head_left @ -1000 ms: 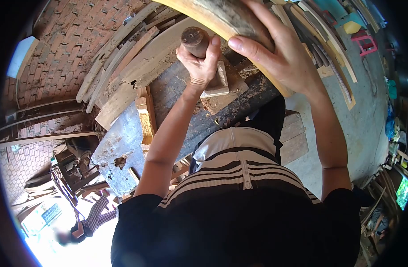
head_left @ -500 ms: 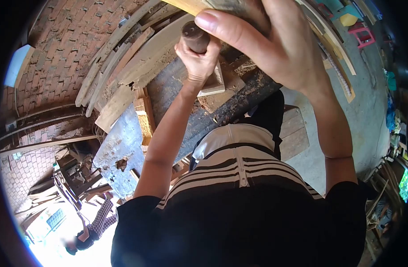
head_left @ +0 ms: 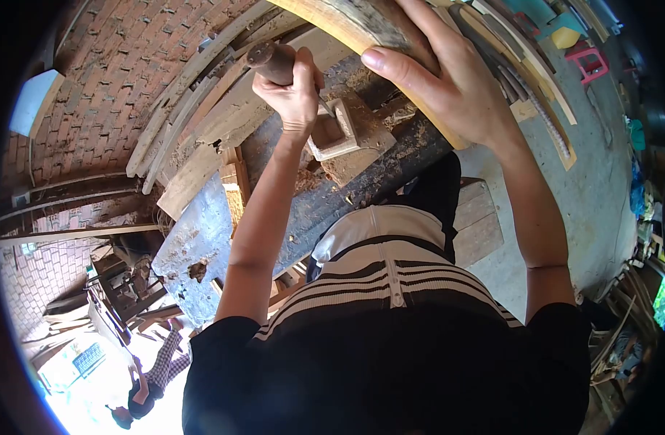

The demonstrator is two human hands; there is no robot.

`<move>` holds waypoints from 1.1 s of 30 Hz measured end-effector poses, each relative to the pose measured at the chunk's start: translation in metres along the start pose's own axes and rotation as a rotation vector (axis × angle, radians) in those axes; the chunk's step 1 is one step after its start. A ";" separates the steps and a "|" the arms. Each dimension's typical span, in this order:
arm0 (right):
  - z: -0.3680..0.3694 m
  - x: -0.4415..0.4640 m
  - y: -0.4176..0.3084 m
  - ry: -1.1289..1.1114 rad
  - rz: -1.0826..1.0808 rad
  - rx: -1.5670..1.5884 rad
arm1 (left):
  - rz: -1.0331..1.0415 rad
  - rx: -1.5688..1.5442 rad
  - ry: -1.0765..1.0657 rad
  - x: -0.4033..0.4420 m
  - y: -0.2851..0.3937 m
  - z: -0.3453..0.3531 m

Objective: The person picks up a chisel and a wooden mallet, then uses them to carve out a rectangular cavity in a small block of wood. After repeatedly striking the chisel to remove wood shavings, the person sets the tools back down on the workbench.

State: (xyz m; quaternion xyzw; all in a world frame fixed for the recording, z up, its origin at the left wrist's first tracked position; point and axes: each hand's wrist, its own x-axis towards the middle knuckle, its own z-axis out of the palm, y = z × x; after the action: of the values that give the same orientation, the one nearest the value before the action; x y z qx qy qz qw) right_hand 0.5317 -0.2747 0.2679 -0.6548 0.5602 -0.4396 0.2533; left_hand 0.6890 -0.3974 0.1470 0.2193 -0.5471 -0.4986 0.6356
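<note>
My left hand [head_left: 292, 94] is wrapped around the round wooden handle of a chisel [head_left: 272, 62]. The chisel's thin blade slants down to a wooden block with a square recess [head_left: 341, 148], meeting it near the rim. That block rests on a larger wooden piece [head_left: 372, 141] on the dark, shaving-strewn bench [head_left: 332, 199]. My right hand [head_left: 463, 94] grips a thick length of wood [head_left: 332, 22] with a yellow edge, its thumb lying along the near face. This wood is above and to the right of the chisel, apart from its handle; its upper end leaves the frame.
Long curved boards [head_left: 194, 109] lean along the brick wall [head_left: 136, 65] at left. A small wooden block [head_left: 234, 192] lies on the bench's left part. Far right, a pink stool [head_left: 587, 61] stands on the concrete floor. Another person [head_left: 155, 377] is at lower left.
My left hand and the chisel have shifted left, uncovering the recessed block and blade. My right hand with the wood has moved away from the camera and off the chisel handle.
</note>
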 end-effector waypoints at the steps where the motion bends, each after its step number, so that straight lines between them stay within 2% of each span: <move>1: -0.001 -0.001 -0.002 -0.017 0.042 -0.010 | 0.000 -0.002 0.000 -0.001 -0.001 0.000; 7: 0.008 -0.008 0.012 -0.054 0.107 -0.022 | 0.148 0.101 0.105 0.000 -0.010 0.012; 9: 0.025 -0.015 0.038 0.194 -0.211 -0.183 | 0.140 0.097 0.076 0.004 -0.010 0.008; 11: 0.025 -0.018 0.037 0.165 -0.140 -0.125 | 0.050 0.066 0.082 0.008 -0.010 0.001; 12: 0.026 -0.020 0.037 0.137 -0.072 -0.071 | 0.108 0.030 0.113 0.016 -0.018 -0.005; 15: 0.028 -0.024 0.042 0.147 -0.035 -0.104 | 0.066 -0.019 0.293 0.029 -0.012 -0.011; 18: 0.029 -0.027 0.044 0.116 0.042 -0.077 | 0.057 -0.025 0.245 0.026 -0.005 -0.014; 22: 0.029 -0.027 0.042 0.132 0.025 -0.049 | 0.008 -0.072 0.187 0.013 0.002 -0.004; 24: 0.027 -0.027 0.039 0.057 0.106 -0.041 | 0.016 -0.042 0.139 0.009 -0.004 -0.004; 27: 0.033 -0.028 0.047 0.138 0.040 -0.083 | 0.030 -0.006 0.065 0.003 -0.009 -0.002; 31: 0.029 -0.022 0.040 0.120 0.024 -0.113 | 0.024 0.058 -0.004 -0.003 -0.010 0.004; 33: 0.025 -0.010 0.029 0.159 -0.133 0.039 | 0.240 0.213 -0.026 -0.005 -0.015 0.008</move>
State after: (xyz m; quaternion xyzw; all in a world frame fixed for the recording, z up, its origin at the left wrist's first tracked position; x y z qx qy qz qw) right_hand 0.5382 -0.2760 0.2288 -0.6486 0.5251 -0.5169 0.1908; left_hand 0.6760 -0.3966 0.1352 0.2120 -0.6273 -0.3611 0.6567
